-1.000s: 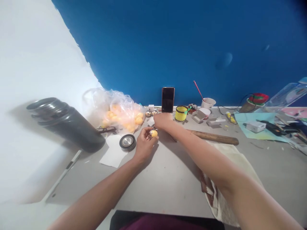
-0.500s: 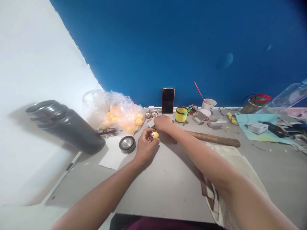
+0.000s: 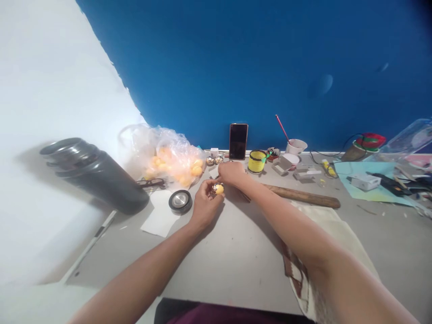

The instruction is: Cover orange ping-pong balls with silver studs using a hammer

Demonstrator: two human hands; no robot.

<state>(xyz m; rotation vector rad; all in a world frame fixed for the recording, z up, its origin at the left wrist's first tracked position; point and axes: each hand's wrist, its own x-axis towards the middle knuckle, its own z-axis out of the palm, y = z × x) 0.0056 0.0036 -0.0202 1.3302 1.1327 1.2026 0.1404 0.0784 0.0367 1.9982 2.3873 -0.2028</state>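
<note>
A small yellow ball (image 3: 219,189), partly covered in dark and shiny silvery bits, is held in the curled fingers of my left hand (image 3: 204,203). Just beyond it, to the right, my right hand (image 3: 232,173) is closed with its knuckles up. Its fingertips are hidden, so I cannot tell what they grip. Two similar shiny, patterned balls (image 3: 215,160) sit at the back. Several yellow balls (image 3: 161,164) fill a clear plastic bag (image 3: 172,139) to the left.
A dark flask (image 3: 97,175) stands at left, near a round lid (image 3: 180,202) on white paper (image 3: 157,222). A phone (image 3: 238,141) leans on the blue wall. Rightward are a yellow container (image 3: 256,162), a paper cup (image 3: 297,146), a wooden stick (image 3: 303,196) and a cream cloth (image 3: 332,222).
The whole view has shifted slightly. Both hands keep nearly the same pose, the left still holding the yellow ball.
</note>
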